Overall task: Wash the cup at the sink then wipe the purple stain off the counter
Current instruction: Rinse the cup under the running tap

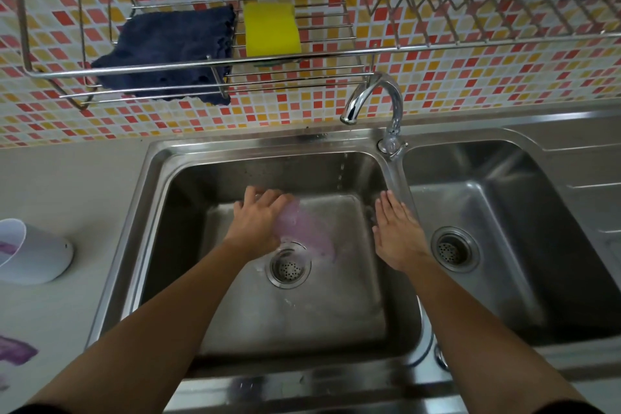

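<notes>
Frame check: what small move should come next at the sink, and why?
Probably bring the open right hand across to the translucent pink cup to rub it: the left hand grips it over the steel sink basin, and the right holds nothing.

No text, label, brand, number or sign can be read anywhere in this view of the sink and wall.

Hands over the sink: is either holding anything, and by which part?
The left hand grips a blurred pinkish cup at its far end; rim or base cannot be told. The right hand, fingers straight, holds nothing.
</notes>
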A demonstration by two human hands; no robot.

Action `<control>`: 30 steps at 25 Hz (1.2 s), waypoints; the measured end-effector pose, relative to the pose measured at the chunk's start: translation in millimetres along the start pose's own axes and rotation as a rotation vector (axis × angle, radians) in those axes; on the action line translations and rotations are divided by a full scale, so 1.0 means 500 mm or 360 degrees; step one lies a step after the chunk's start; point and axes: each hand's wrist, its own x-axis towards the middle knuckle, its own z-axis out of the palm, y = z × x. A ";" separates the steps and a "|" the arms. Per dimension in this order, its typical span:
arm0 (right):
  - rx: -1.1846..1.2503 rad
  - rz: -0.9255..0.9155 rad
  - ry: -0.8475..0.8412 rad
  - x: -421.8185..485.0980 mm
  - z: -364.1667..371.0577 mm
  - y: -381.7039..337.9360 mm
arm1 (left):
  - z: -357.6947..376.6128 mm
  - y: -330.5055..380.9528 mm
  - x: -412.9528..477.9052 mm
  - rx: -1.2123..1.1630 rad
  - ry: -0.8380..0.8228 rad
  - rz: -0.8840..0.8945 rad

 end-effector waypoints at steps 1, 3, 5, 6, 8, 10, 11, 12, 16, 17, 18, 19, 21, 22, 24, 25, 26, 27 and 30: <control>-0.0001 -0.0003 0.0004 0.000 0.001 0.000 | -0.006 -0.002 0.002 0.0070 0.0021 0.0033; -0.0001 -0.0005 0.0001 0.001 0.000 0.000 | -0.016 -0.008 0.004 0.0206 0.0113 0.0166; -0.0020 -0.0006 0.0002 0.001 0.001 -0.002 | -0.017 -0.016 0.005 0.0417 0.0266 0.0347; -0.0033 -0.0006 -0.0003 0.002 0.000 -0.002 | -0.018 -0.017 0.004 0.0504 0.0336 0.0421; -0.0028 -0.0001 -0.0041 0.003 -0.008 -0.002 | -0.019 -0.018 -0.001 0.0592 0.0486 0.0586; 0.0003 0.0023 -0.0091 0.000 -0.020 -0.002 | -0.034 -0.014 -0.008 0.0524 0.0524 0.0527; 0.0045 0.0042 -0.0103 -0.006 -0.030 -0.006 | -0.043 -0.013 -0.010 0.0352 0.0510 0.0388; 0.0102 0.0068 -0.0094 -0.015 -0.044 -0.011 | -0.053 -0.011 -0.012 0.0074 0.0479 0.0205; 0.0503 0.0213 0.0357 -0.054 -0.153 -0.059 | -0.100 -0.011 -0.030 -0.1497 0.0103 -0.0461; 0.0575 0.0180 0.0580 -0.060 -0.200 -0.076 | -0.112 -0.015 -0.041 -0.1727 0.0041 -0.0503; 0.0622 0.0114 0.0814 -0.064 -0.253 -0.092 | -0.124 -0.023 -0.049 -0.1833 0.0017 -0.0489; 0.0671 0.0030 0.1034 -0.065 -0.309 -0.107 | -0.139 -0.030 -0.058 -0.1894 0.0006 -0.0440; 0.0784 -0.0113 0.1386 -0.060 -0.431 -0.143 | -0.176 -0.042 -0.075 -0.1994 0.0018 -0.0323; 0.0845 -0.0154 0.1524 -0.052 -0.491 -0.164 | -0.194 -0.048 -0.082 -0.2041 0.0013 -0.0263; 0.0934 -0.0176 0.1581 -0.017 -0.596 -0.205 | -0.234 -0.063 -0.102 -0.2048 0.0046 -0.0161; 0.0950 -0.0151 0.1473 0.010 -0.637 -0.222 | -0.250 -0.069 -0.112 -0.2016 0.0058 -0.0120; 0.0938 -0.0104 0.1279 0.042 -0.669 -0.238 | -0.263 -0.075 -0.121 -0.1966 0.0073 -0.0082; 0.0903 -0.0036 0.1017 0.071 -0.693 -0.253 | -0.271 -0.082 -0.131 -0.1897 0.0087 -0.0056; 0.0750 0.0114 0.0281 0.124 -0.723 -0.296 | -0.282 -0.102 -0.156 -0.1667 0.0125 0.0025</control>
